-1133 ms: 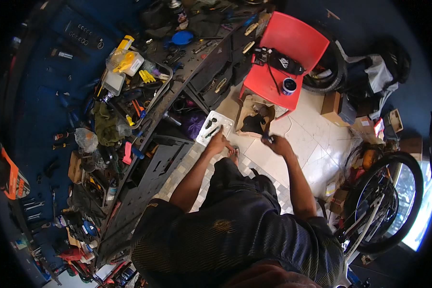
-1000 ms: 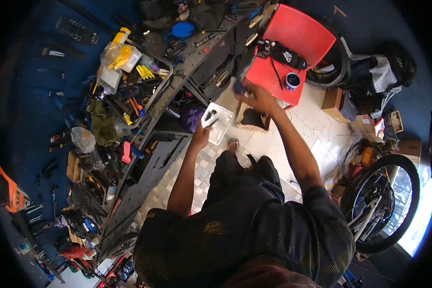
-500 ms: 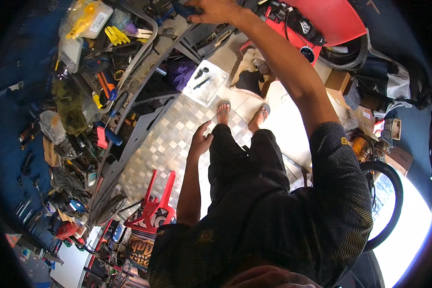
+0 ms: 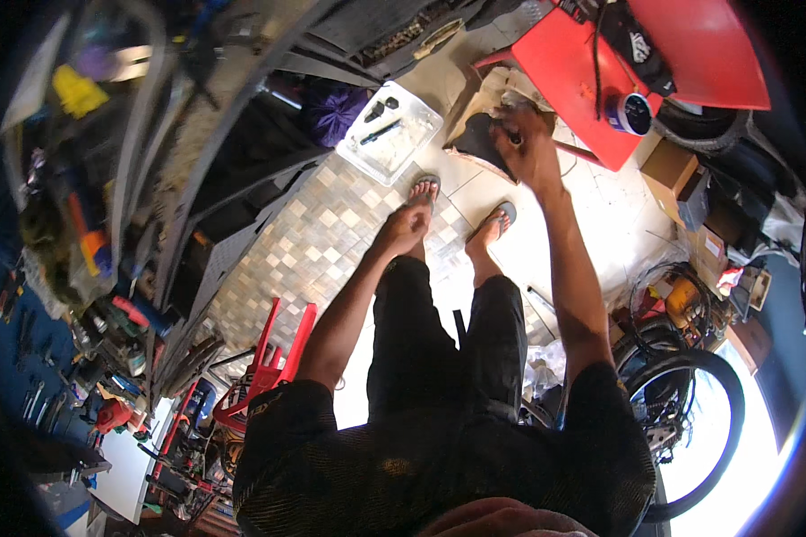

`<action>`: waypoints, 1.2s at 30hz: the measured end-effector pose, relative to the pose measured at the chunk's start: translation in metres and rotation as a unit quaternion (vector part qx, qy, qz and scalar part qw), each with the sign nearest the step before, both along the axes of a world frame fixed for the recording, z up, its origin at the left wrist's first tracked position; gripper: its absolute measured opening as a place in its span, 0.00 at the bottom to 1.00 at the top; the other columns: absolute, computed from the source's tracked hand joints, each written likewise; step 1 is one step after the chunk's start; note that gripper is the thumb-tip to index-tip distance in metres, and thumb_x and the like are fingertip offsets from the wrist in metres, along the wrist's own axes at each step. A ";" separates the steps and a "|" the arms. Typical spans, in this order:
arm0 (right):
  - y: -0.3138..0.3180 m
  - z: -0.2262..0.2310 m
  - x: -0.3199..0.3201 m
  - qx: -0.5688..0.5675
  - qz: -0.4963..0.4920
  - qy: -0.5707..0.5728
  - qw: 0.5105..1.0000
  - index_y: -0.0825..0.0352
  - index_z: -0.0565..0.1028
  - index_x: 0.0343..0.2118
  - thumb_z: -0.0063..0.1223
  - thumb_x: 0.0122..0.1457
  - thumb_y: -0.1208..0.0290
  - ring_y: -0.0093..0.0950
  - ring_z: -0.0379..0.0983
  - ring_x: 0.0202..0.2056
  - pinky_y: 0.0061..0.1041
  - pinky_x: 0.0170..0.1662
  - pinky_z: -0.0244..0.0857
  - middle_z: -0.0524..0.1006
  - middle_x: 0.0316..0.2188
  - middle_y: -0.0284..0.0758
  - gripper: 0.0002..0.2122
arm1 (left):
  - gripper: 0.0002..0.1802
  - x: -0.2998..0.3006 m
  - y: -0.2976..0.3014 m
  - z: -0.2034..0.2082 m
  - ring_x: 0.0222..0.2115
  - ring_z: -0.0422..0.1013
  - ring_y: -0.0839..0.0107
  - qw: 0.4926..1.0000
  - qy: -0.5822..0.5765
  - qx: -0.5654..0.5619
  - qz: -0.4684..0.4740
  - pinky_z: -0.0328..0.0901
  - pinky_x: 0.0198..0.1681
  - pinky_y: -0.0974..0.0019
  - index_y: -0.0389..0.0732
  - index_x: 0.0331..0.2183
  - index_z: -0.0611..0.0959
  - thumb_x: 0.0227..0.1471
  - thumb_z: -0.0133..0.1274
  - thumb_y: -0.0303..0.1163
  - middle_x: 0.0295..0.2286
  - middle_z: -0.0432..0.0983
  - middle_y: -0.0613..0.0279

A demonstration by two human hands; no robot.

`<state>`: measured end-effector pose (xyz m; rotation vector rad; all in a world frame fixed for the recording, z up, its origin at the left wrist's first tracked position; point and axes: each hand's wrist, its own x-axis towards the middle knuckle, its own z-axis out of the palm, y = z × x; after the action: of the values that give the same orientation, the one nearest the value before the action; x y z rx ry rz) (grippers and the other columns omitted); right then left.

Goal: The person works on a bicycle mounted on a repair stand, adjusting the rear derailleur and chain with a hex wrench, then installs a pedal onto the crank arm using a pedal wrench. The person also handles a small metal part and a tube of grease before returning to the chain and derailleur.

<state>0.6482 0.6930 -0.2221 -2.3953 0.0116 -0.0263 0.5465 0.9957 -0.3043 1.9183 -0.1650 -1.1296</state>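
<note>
1. Chair point(image 4: 571, 67), far right: red plastic, smooth, slightly glossy.
2. Tray point(image 4: 390, 136), far centre: clear plastic, glossy.
3. Floor plate point(image 4: 309, 246), centre: metal, checker-embossed, dull sheen.
4. Floor tiles point(image 4: 600, 192), right: pale, smooth, reflective.
5. Bicycle tyre point(image 4: 730, 394), near right: black rubber, matt.
6. Boxes point(image 4: 681, 174), right: brown cardboard, matt.
7. Stool point(image 4: 269, 367), near left: red plastic, glossy.

Tiled floor point(image 4: 331, 242) is carrying a clear tray point(image 4: 390, 134), red chair point(image 4: 618, 63), red stool point(image 4: 264, 367) and bicycle wheel point(image 4: 690, 421)
</note>
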 end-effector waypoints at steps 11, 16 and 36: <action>0.019 -0.267 -0.171 0.052 0.069 0.317 0.945 0.64 0.77 0.46 0.59 0.57 0.64 0.41 0.77 0.39 0.41 0.42 0.70 0.78 0.34 0.44 0.15 | 0.17 0.117 0.030 -0.350 0.44 0.75 0.48 0.941 -0.262 0.178 0.120 0.68 0.50 0.53 0.38 0.44 0.83 0.53 0.53 0.35 0.41 0.79 0.44; 0.021 -0.336 -0.228 0.055 0.042 0.356 0.932 0.66 0.77 0.44 0.59 0.56 0.65 0.42 0.77 0.37 0.40 0.41 0.70 0.78 0.33 0.44 0.15 | 0.27 0.170 -0.001 -0.414 0.49 0.71 0.44 0.905 -0.335 0.258 0.040 0.67 0.52 0.50 0.38 0.53 0.73 0.50 0.55 0.33 0.48 0.73 0.40; 0.035 -0.302 -0.226 0.089 0.026 0.384 0.919 0.65 0.77 0.44 0.59 0.57 0.63 0.37 0.77 0.38 0.37 0.42 0.71 0.78 0.32 0.40 0.15 | 0.34 0.098 -0.013 -0.323 0.53 0.67 0.62 0.887 -0.098 -0.176 0.416 0.68 0.57 0.55 0.39 0.56 0.65 0.49 0.56 0.12 0.53 0.64 0.55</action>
<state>0.4226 0.7283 -0.5246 -2.0769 0.3031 0.8990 0.6442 0.9824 -0.6276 1.5098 0.3080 -0.2954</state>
